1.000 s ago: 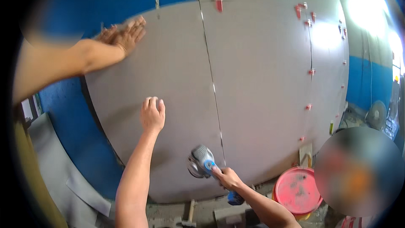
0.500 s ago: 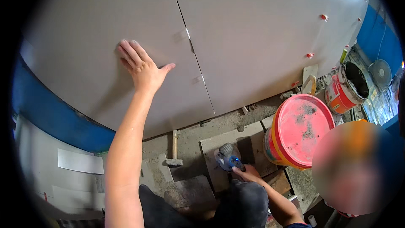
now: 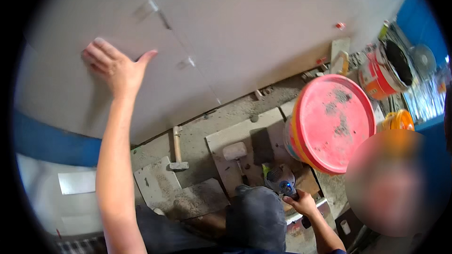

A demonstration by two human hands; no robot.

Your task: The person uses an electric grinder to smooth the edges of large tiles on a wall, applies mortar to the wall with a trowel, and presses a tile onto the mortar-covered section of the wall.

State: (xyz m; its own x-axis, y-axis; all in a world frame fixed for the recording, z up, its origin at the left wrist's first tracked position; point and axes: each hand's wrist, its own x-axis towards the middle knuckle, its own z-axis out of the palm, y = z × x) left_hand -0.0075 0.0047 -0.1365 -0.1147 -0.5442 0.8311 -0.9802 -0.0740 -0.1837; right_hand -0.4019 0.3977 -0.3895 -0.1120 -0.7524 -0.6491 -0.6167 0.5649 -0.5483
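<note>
My left hand [image 3: 113, 66] lies against the large grey panel [image 3: 245, 28], fingers and thumb spread. A thin vertical seam with small clear tabs [image 3: 191, 61] runs just right of it. My right hand [image 3: 303, 202] grips the handle of a round-headed power tool [image 3: 281, 178] with a blue light, low beside my knee [image 3: 256, 216]. Just left of the tool, a white-headed mallet [image 3: 234, 151] rests on a loose board [image 3: 219, 138].
A wooden-handled hammer [image 3: 177, 146] lies along the panel's foot. At right stand a pink-lidded bucket [image 3: 335, 122], an open bucket [image 3: 372, 80] of dark material and an orange pail [image 3: 399, 120]. Red clips [image 3: 340, 26] dot the panel's right part. Board pieces [image 3: 155, 183] lie on the dusty floor.
The view has tipped downward, and another person's hands from the upper left are out of view. My right hand has lowered the tool beside my knee. My left hand's fingers have spread on the panel.
</note>
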